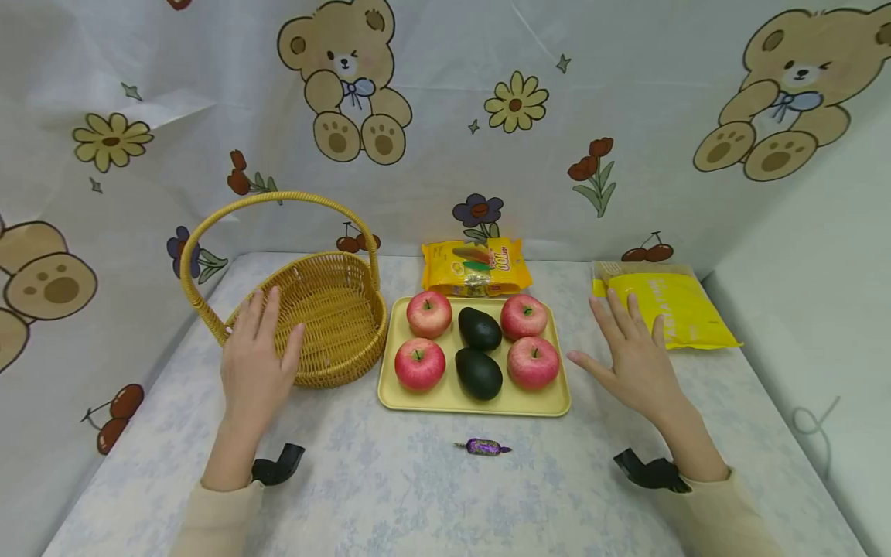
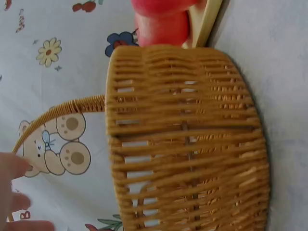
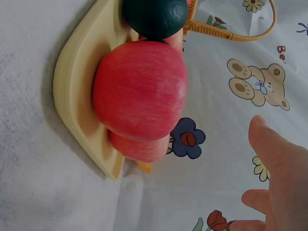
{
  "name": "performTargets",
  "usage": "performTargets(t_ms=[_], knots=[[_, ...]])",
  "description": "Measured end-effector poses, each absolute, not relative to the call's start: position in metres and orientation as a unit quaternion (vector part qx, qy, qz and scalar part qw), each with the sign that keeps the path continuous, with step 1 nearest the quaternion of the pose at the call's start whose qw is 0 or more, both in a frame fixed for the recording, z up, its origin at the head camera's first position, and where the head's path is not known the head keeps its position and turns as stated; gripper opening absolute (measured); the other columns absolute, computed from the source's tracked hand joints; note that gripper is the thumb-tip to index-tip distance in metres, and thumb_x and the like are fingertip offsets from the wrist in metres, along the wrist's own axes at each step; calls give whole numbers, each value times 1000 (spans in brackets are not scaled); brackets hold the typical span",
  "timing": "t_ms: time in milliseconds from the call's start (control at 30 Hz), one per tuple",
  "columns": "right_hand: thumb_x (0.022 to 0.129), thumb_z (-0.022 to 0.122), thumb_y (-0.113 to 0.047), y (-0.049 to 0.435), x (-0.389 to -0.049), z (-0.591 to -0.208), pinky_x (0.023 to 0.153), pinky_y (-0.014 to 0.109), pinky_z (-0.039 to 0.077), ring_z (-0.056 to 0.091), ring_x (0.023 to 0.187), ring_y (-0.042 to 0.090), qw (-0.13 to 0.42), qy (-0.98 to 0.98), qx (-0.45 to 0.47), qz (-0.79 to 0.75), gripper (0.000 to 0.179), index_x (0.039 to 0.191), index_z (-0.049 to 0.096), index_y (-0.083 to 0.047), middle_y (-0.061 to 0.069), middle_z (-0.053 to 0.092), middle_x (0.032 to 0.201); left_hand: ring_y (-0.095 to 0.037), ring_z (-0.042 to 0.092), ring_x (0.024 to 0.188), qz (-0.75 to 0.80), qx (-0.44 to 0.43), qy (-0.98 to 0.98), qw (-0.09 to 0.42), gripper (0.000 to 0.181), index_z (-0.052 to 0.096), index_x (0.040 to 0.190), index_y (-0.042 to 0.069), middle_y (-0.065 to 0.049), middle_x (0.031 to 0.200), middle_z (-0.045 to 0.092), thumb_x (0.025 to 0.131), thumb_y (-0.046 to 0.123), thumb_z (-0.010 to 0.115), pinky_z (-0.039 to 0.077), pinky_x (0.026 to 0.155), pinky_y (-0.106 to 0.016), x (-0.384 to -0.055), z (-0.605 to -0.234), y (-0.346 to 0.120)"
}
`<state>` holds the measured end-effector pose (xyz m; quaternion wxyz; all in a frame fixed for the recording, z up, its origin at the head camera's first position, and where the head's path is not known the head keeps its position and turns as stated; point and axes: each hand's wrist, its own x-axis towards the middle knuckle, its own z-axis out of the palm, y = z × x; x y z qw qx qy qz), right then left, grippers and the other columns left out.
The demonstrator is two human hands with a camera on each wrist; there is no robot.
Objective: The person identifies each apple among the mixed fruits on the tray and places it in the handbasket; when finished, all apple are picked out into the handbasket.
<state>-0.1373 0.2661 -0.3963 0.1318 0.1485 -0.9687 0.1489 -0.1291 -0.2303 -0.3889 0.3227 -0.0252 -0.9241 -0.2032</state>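
My left hand (image 1: 259,367), fingers extended, holds nothing and overlaps the front left of a wicker basket (image 1: 327,375) in the head view. The basket's tall handle (image 1: 278,196) arches behind my fingertips. My right hand (image 1: 636,363) is spread with nothing in it, to the right of a yellow tray (image 1: 445,404). Two red apples (image 1: 420,363) lie on the tray's left side, two more apples (image 1: 533,363) on its right, and two dark avocados (image 1: 479,374) between them. In the right wrist view one apple (image 3: 142,91) looms large beside my thumb.
A purple wrapped candy (image 1: 483,446) lies in front of the tray. Behind the tray stands an orange-yellow snack package (image 1: 476,268). A bright yellow packet (image 1: 671,309) lies at the back right, just past my right fingers. A bear-print cloth (image 1: 431,100) hangs behind the table.
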Motion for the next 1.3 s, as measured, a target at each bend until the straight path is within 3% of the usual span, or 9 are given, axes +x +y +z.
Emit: performTargets(t_ms=[167,267,467,633,733,867,1067,1267,1300], knots=[[87,67,-49,264,-136,-394,105,79,5,7,149,45,139,-966,150,157,88,155,26,-13,20,18,162,-42,59,115,-252,35,-829,497,46,55,137,5,-23,127,62,94,18,59,47,92,-58,-137,-384,-240],[87,67,-49,264,-136,-394,106,78,4,8,149,45,138,-965,149,168,88,155,26,-12,21,18,161,-38,59,112,-286,104,-789,533,44,56,136,6,-21,124,63,94,19,59,47,91,-53,-141,-379,-250],[87,71,-40,265,-138,-399,110,71,15,17,147,45,155,-949,142,236,86,154,27,-9,22,22,160,-28,52,122,-355,187,-785,472,53,42,146,14,-14,140,50,96,22,57,42,98,-40,-150,-375,-272],[84,76,-24,264,-143,-412,108,64,30,32,140,45,206,-918,125,315,83,153,31,-8,21,33,156,-25,54,124,-414,234,-783,400,54,42,148,17,-8,142,52,96,24,56,43,102,-34,-156,-375,-282],[82,77,-16,262,-145,-420,112,36,38,41,134,42,227,-903,116,347,84,153,33,-10,21,39,152,-21,57,122,-434,253,-781,371,51,43,148,20,-7,141,55,98,25,53,46,101,-28,-159,-376,-287],[84,76,-12,259,-145,-426,99,1,29,44,131,38,208,-886,102,401,83,154,31,-13,19,40,150,-10,60,109,-435,256,-784,361,44,48,144,27,-7,134,61,100,23,50,49,90,-18,-163,-379,-291],[87,73,-15,252,-144,-433,97,4,35,44,132,38,149,-876,85,450,82,155,27,-14,17,39,151,3,57,96,-418,248,-794,365,39,53,139,35,-6,124,67,101,25,49,43,73,-8,-166,-382,-294],[84,76,-13,244,-144,-442,94,1,34,45,131,38,130,-875,99,455,84,153,28,-6,19,38,150,0,59,99,-416,254,-795,361,37,56,137,34,-5,125,67,101,26,49,44,73,-8,-167,-384,-294],[84,76,-12,243,-143,-444,96,6,38,46,131,38,128,-874,102,457,84,153,29,-6,19,39,150,-1,59,100,-416,256,-796,358,37,55,137,34,-5,125,67,101,26,49,44,74,-9,-168,-384,-294]])
